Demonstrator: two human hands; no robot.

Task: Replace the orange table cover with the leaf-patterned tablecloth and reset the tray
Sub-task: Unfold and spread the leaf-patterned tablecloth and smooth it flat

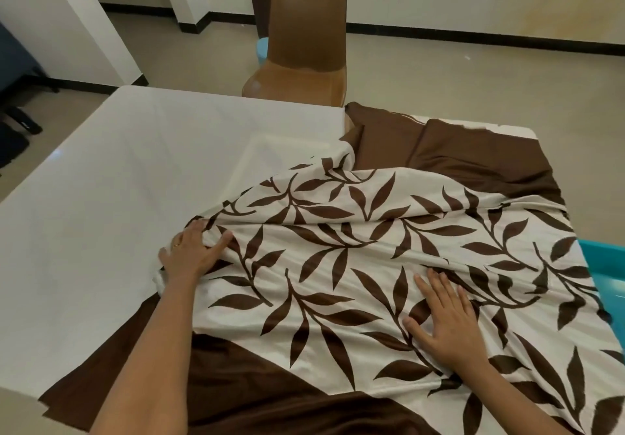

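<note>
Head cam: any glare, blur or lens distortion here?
Head view: soft rectangular glare on the white table, sheen on the brown chair; the wide-angle lens bows the table edges and tilts the walls; leaf-patterned tablecloth print reasonably sharp, no motion smear; shadows faint.

light: soft, even indoor | shadows: faint | focus: slightly soft | edges: wide-angle bending

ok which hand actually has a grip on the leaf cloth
The left hand: its fingers curl round a bunched fold of the leaf-patterned tablecloth. The right hand only lies flat on it, fingers spread.
</note>
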